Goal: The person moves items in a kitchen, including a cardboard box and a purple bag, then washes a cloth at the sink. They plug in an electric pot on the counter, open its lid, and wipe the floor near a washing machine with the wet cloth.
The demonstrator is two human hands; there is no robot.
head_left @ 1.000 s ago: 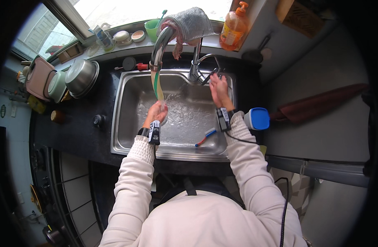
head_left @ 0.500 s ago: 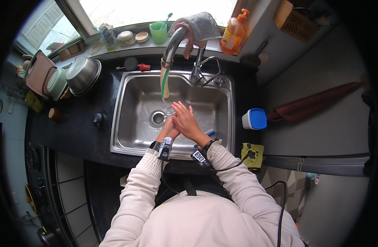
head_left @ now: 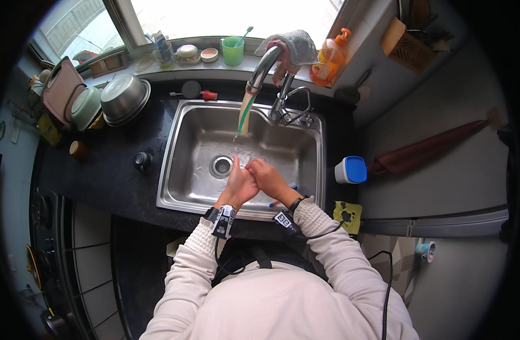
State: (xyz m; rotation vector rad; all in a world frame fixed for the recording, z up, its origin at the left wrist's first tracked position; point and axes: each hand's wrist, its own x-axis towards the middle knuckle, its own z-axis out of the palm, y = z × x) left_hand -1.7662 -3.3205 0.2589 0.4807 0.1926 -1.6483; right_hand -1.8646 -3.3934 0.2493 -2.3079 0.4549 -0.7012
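Observation:
Over the front of the steel sink, my two hands touch each other. My left hand has its thumb stretched up, and its other fingers are partly hidden behind the right hand. My right hand bends its fingers inward against my left hand's fingers and palm. Above them a tap ends in a soft beige and green sleeve, with a little water below it. The round drain is just left of my hands. A thin blue and red stick-like thing lies beside my right wrist.
Metal bowls stand on the black counter at left, near a small black object. A blue-lidded tub and a yellow cloth are at right. An orange pump bottle and a green cup stand by the window.
My hands have moved slightly down, away from the sleeve. The right hand's fingers, stretched out earlier over the left, are now bent, and the left thumb points up. The whole view has shifted slightly.

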